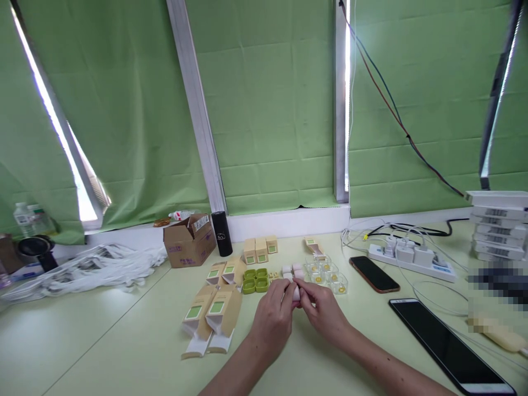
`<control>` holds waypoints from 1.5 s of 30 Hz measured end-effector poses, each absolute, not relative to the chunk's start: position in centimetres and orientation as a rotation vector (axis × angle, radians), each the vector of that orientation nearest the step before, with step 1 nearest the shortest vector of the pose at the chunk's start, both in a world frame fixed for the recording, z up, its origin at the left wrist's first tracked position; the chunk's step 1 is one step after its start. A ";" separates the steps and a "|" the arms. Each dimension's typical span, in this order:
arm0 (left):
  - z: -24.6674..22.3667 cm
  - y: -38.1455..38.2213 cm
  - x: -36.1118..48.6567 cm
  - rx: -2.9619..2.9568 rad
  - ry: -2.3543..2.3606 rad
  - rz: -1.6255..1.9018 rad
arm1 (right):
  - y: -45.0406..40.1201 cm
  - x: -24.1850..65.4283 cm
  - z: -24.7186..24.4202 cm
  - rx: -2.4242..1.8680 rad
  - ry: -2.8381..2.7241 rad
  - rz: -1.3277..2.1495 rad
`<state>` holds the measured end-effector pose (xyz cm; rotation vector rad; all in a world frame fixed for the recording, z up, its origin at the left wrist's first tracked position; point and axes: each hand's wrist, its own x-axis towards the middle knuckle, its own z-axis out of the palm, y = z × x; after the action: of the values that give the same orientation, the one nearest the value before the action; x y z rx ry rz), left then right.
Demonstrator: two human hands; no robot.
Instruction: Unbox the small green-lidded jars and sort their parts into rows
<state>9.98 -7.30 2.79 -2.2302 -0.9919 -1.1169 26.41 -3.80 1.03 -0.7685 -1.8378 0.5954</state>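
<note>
My left hand [274, 308] and my right hand [324, 308] meet over the table, fingers closed together on a small pale pinkish-white piece [296, 293]. Most of that piece is covered by the fingers, and its kind is unclear. Just beyond the fingertips stand several similar whitish pieces [297, 268]. Left of them lie tiny yellowish parts [274, 275] and a group of small green square cups [256, 281]. To the right is a cluster of clear round containers [339, 284] with yellow centres.
Beige cartons with green windows [223, 308] lie open at left; smaller cartons [260, 250] stand behind. Farther back are a cardboard box [190, 245] and black cylinder [221, 234]. At right are a phone [374, 274], tablet [449, 344], power strip [412, 260] and loose cables.
</note>
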 end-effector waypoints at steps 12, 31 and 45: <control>2.6 -7.2 8.3 -2.392 -1.111 -1.228 | -4.2 27.8 1.7 -0.673 -2.031 0.388; 2.6 -6.9 8.2 -2.359 -1.281 -1.652 | -2.7 27.6 1.1 -0.769 -1.893 0.509; 3.8 -4.7 6.2 -1.533 -1.282 -3.924 | -3.4 27.3 0.2 -0.881 -2.008 0.716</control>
<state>6.21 -4.69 3.77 -1.5325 -1.2823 -3.9241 27.32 -3.35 0.24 -0.8808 -2.0081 0.7164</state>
